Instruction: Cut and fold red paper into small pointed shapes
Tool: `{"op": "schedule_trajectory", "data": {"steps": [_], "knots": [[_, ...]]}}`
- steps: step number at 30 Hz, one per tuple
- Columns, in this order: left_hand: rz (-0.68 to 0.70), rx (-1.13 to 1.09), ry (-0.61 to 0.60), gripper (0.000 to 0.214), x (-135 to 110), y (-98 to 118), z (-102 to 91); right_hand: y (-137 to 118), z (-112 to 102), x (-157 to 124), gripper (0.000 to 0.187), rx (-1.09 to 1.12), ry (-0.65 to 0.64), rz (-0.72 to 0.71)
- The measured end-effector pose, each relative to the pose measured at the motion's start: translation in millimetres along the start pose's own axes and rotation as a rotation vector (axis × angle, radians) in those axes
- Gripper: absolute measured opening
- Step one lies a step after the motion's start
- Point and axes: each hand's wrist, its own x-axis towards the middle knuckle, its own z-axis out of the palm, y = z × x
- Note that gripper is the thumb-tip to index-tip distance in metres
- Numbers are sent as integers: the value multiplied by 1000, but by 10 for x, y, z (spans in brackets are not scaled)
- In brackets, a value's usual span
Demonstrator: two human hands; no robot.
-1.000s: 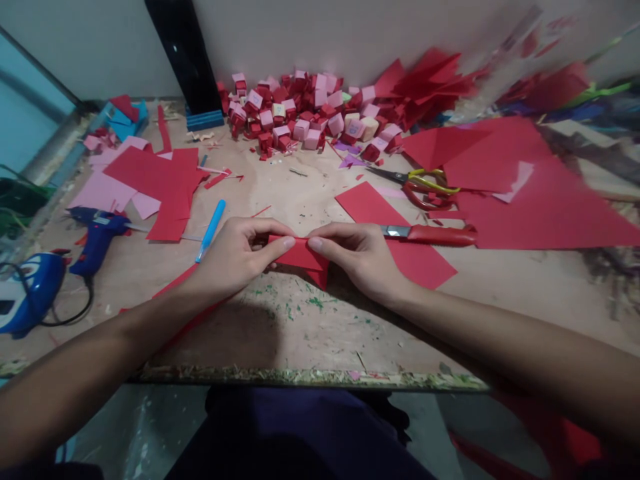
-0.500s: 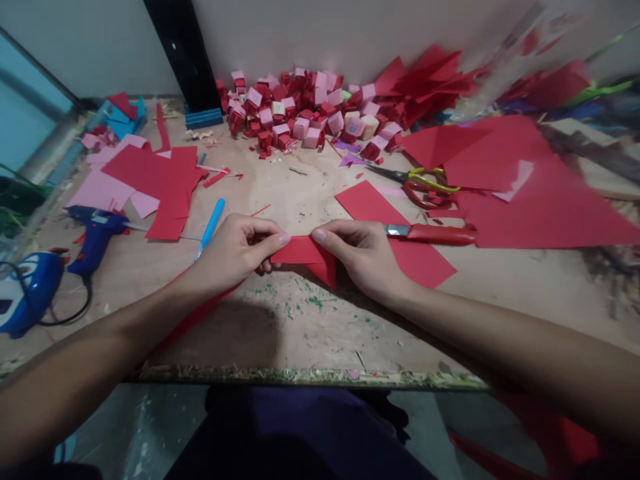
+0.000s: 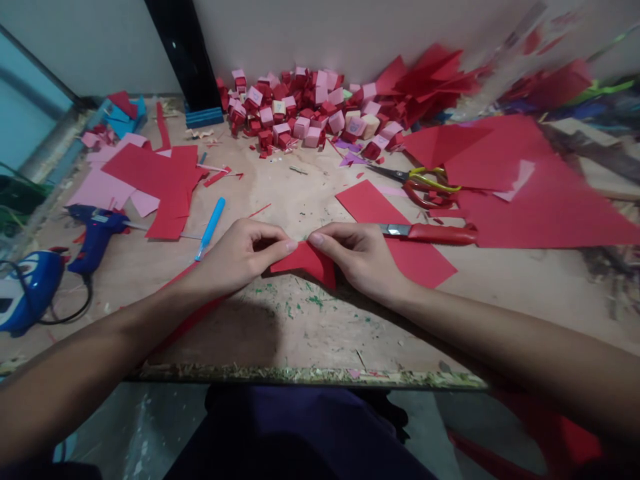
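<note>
Between my two hands is a small piece of folded red paper (image 3: 307, 258), pinched along its upper edge. My left hand (image 3: 247, 253) grips it from the left with thumb and forefinger. My right hand (image 3: 363, 257) pinches it close by on the right, the two thumbs almost meeting. A flap of the paper hangs down under the right fingers. Just behind my right hand lies a red paper strip (image 3: 420, 263) with a red-handled utility knife (image 3: 435, 233) across it. A blue pen-like tool (image 3: 213, 223) rests beyond my left wrist.
A heap of small red and pink paper boxes (image 3: 310, 117) stands at the back. Scissors (image 3: 425, 183) lie near large red sheets (image 3: 540, 213) on the right. To the left are a blue glue gun (image 3: 97, 233), cut red paper (image 3: 175, 190) and a blue-and-white device (image 3: 30, 290).
My hands have drawn closer together along the paper's top edge, the left one shifting slightly right. Less of the edge shows between the thumbs, and the paper's lower edge now slants.
</note>
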Motion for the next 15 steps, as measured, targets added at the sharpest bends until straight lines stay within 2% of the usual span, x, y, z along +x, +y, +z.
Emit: {"op": "schedule_trajectory", "data": {"steps": [8, 15], "knots": [[28, 65, -14, 32, 5, -57, 54, -52, -6, 14, 26, -7, -97, 48], [16, 101, -28, 35, -6, -38, 44, -18, -15, 23, 29, -7, -97, 34]]}}
